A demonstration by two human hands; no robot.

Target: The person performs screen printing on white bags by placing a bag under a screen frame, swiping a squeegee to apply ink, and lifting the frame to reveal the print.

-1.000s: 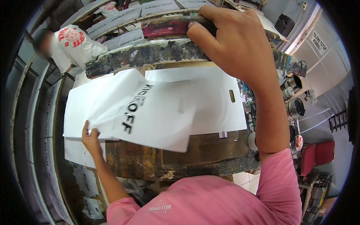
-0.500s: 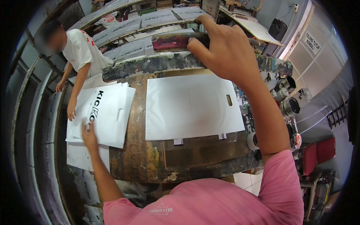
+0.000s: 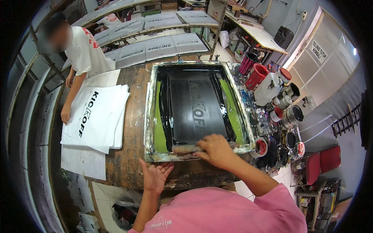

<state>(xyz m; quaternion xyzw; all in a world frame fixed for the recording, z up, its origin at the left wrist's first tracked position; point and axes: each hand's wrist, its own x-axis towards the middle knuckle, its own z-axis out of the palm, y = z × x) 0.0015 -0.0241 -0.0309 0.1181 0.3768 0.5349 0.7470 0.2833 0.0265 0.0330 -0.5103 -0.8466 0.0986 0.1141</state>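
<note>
A screen-printing frame point(image 3: 149, 116) lies flat on the worktable. Its mesh point(image 3: 190, 105) is coated with black ink, and strips of green show along both sides. At the near end of the mesh, my right hand point(image 3: 217, 150) is closed around a squeegee point(image 3: 184, 149). My left hand point(image 3: 156, 174) is at the frame's near left edge, palm up with fingers stretched out and holding nothing; its fingertips meet or pass just under the rim. Whatever lies beneath the frame is hidden. To the left sits a stack of white bags point(image 3: 95, 112) with black print.
A co-worker in a white shirt point(image 3: 83, 50) stands at the left with a hand on the stack. Ink pots and cans point(image 3: 293, 116) crowd the right table edge. Racks with printed sheets point(image 3: 161, 48) stand behind, and a red chair point(image 3: 322, 163) is at the right.
The frame has come down from its raised position, covering the blank white bag. My right hand came nearer with the squeegee. My left hand left the stack for the frame's near edge.
</note>
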